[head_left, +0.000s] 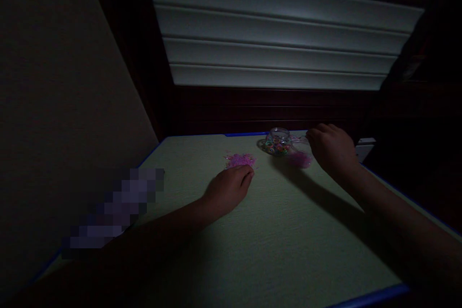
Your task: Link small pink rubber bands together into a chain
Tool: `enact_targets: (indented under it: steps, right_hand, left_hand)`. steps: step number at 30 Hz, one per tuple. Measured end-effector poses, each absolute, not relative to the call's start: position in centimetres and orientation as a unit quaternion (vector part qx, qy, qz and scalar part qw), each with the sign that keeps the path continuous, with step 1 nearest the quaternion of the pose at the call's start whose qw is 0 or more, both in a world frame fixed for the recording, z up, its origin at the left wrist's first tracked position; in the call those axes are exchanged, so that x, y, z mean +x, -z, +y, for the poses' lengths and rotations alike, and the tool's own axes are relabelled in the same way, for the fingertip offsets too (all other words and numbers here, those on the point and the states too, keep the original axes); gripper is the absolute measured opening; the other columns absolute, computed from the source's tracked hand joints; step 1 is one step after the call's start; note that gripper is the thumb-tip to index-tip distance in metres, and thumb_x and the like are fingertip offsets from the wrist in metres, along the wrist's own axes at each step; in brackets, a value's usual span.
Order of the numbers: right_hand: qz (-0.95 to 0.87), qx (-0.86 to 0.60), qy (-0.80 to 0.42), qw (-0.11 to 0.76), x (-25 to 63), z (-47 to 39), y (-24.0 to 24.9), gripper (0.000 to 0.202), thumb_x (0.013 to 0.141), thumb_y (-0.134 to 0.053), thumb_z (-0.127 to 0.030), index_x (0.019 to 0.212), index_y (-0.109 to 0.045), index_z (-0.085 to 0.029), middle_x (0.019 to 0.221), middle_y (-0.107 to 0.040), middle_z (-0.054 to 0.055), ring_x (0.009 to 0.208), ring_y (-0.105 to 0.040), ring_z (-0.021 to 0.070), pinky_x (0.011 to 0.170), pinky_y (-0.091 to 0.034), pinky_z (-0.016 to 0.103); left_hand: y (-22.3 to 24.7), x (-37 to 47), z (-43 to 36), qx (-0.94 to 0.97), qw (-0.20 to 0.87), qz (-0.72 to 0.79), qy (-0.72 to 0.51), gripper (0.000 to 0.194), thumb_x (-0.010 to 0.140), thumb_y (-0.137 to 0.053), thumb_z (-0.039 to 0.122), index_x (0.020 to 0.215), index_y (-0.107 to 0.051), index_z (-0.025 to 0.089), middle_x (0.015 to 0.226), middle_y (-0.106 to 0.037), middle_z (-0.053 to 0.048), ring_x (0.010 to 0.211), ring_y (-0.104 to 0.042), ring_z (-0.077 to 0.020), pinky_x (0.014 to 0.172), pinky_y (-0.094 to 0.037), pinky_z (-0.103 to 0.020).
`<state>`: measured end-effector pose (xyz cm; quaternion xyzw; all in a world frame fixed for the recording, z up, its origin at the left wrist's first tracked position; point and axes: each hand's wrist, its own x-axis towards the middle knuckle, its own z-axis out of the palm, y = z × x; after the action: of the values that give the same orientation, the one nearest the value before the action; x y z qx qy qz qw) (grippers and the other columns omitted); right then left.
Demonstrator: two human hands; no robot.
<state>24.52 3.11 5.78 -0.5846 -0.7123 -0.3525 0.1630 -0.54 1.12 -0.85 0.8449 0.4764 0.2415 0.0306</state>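
Observation:
A small heap of pink and purple bits (240, 160), which look like tiny rubber bands, lies on the table. At its near edge my left hand (231, 187) rests with fingers pinched together; whatever is between them is hidden. My right hand (332, 148) is raised at the right, its fingers closed on the top of a clear bag (301, 145). Pink bits (299, 159) fill the bottom of that bag. Left of the bag stands an open glass jar (279, 134) holding several multicoloured small rings (277, 146).
The pale green table (274, 236) has a blue edge (371, 296). A blurred-out flat object (119, 209) lies at the left, by a plain wall (65, 96). Behind the table is a dark frame with pale slats (274, 38). Something white (365, 149) stands beyond the right edge. The light is dim.

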Motion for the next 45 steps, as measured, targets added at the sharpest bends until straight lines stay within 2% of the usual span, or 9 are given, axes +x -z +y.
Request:
enact_targets:
  steps: [10, 18, 21, 24, 30, 33, 38, 42, 45]
  right_hand:
    - [-0.728, -0.605, 0.304, 0.110, 25.2, 3.6, -5.5, 0.022, 0.077, -0.041, -0.017, 0.070, -0.062, -0.014, 0.073, -0.059, 0.010, 0.065, -0.049, 0.0171, 0.055, -0.024, 0.028]
    - [-0.770, -0.527, 0.289, 0.215, 23.2, 2.6, -5.0, 0.024, 0.081, -0.040, -0.020, 0.077, -0.063, -0.014, 0.076, -0.059, 0.011, 0.069, -0.050, 0.0185, 0.061, -0.031, 0.029]
    - [-0.812, -0.478, 0.214, 0.257, 21.5, 2.3, -4.0, 0.023, 0.082, -0.041, -0.021, 0.089, -0.062, -0.016, 0.085, -0.060, 0.010, 0.075, -0.052, 0.0178, 0.064, -0.034, 0.027]
    - [-0.836, -0.444, 0.106, 0.304, 20.2, 2.4, -2.4, 0.022, 0.083, -0.041, -0.021, 0.090, -0.062, -0.017, 0.090, -0.060, 0.008, 0.075, -0.054, 0.0153, 0.064, -0.037, 0.025]
    - [-0.845, -0.401, -0.043, 0.352, 18.5, 3.2, 0.3, 0.021, 0.082, -0.043, -0.020, 0.090, -0.061, -0.014, 0.081, -0.059, 0.006, 0.070, -0.053, 0.0127, 0.064, -0.040, 0.023]
    - [-0.860, -0.390, -0.055, 0.325, 17.8, 3.6, 0.8, 0.022, 0.082, -0.043, -0.023, 0.087, -0.062, -0.013, 0.078, -0.058, 0.007, 0.070, -0.053, 0.0134, 0.066, -0.040, 0.023]
    - [-0.871, -0.400, -0.042, 0.282, 17.4, 4.1, 0.7, 0.026, 0.083, -0.040, -0.020, 0.100, -0.059, -0.015, 0.080, -0.057, 0.008, 0.070, -0.053, 0.0131, 0.066, -0.039, 0.023]
    - [-0.876, -0.408, -0.028, 0.255, 17.4, 4.4, 1.0, 0.023, 0.083, -0.042, -0.021, 0.084, -0.064, -0.015, 0.075, -0.056, 0.007, 0.069, -0.053, 0.0126, 0.065, -0.037, 0.022]
    - [-0.869, -0.418, -0.027, 0.265, 17.4, 4.5, 1.2, 0.022, 0.083, -0.043, -0.022, 0.082, -0.063, -0.014, 0.076, -0.056, 0.007, 0.068, -0.053, 0.0125, 0.064, -0.037, 0.022]
  left_hand:
    - [0.6, -0.4, 1.0, 0.844, 0.033, 0.477, -0.244, 0.027, 0.086, -0.030, 0.033, 0.085, -0.054, 0.021, 0.079, -0.059, -0.002, 0.072, -0.054, -0.0141, 0.066, -0.038, -0.024]
    - [0.5, -0.4, 0.9, 0.844, 0.035, 0.478, -0.242, 0.026, 0.085, -0.031, 0.032, 0.084, -0.055, 0.020, 0.079, -0.059, -0.002, 0.072, -0.054, -0.0142, 0.066, -0.038, -0.024]
    - [0.6, -0.3, 1.0, 0.842, 0.037, 0.479, -0.245, 0.027, 0.085, -0.030, 0.032, 0.086, -0.055, 0.020, 0.080, -0.060, -0.003, 0.073, -0.055, -0.0141, 0.066, -0.039, -0.024]
    - [0.6, -0.3, 1.0, 0.842, 0.037, 0.478, -0.249, 0.027, 0.086, -0.030, 0.032, 0.085, -0.055, 0.021, 0.080, -0.060, -0.003, 0.072, -0.054, -0.0142, 0.065, -0.039, -0.024]
    - [0.7, -0.3, 1.1, 0.837, 0.035, 0.485, -0.252, 0.028, 0.085, -0.030, 0.032, 0.084, -0.055, 0.020, 0.079, -0.060, -0.003, 0.072, -0.055, -0.0141, 0.067, -0.039, -0.024]
    - [0.7, -0.3, 1.1, 0.835, 0.032, 0.490, -0.247, 0.029, 0.085, -0.030, 0.033, 0.083, -0.055, 0.020, 0.080, -0.060, -0.003, 0.072, -0.055, -0.0142, 0.066, -0.039, -0.024]
    - [0.7, -0.3, 1.0, 0.836, 0.037, 0.490, -0.245, 0.028, 0.085, -0.030, 0.033, 0.084, -0.055, 0.021, 0.080, -0.059, -0.003, 0.073, -0.055, -0.0144, 0.068, -0.040, -0.024]
    - [0.6, -0.3, 1.0, 0.836, 0.042, 0.487, -0.249, 0.027, 0.085, -0.031, 0.032, 0.085, -0.056, 0.021, 0.081, -0.060, -0.003, 0.074, -0.055, -0.0144, 0.068, -0.040, -0.025]
    - [0.6, -0.2, 1.0, 0.835, 0.044, 0.489, -0.249, 0.027, 0.085, -0.031, 0.032, 0.085, -0.056, 0.021, 0.080, -0.060, -0.003, 0.074, -0.055, -0.0144, 0.068, -0.040, -0.025]
